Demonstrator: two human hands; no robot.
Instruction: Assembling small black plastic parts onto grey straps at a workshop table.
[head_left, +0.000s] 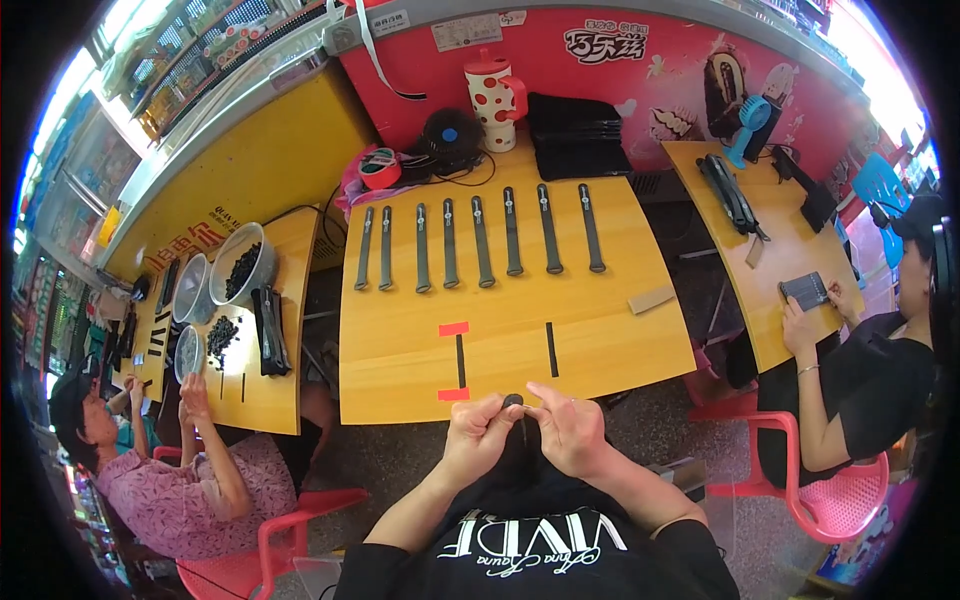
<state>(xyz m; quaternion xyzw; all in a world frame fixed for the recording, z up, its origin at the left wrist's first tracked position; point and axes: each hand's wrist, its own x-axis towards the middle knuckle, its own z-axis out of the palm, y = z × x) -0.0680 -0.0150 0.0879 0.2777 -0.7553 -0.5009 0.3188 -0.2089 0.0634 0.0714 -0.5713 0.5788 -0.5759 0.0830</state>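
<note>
Close to my body, just off the table's near edge, my left hand (478, 435) grips a dark strap (513, 400) whose rounded end sticks up between thumb and fingers. My right hand (568, 428) pinches at the same strap from the other side; its fingertips partly hide the spot. The rest of the strap hangs down against my black shirt and is hard to make out. Ahead on the wooden table (400, 340), several dark grey straps (450, 243) with rounded ends lie side by side in a row. Two thin black strips (552, 350) mark the near half, one between red tapes (454, 328).
A tan card piece (651, 299) lies at right. Behind stand a spotted tumbler (495, 105), a black fan (450, 138), a red tape roll (379, 168) and black bags (575, 135). Seated people work at tables left (190, 470) and right (840, 390). Plastic bowls (243, 265) stand left.
</note>
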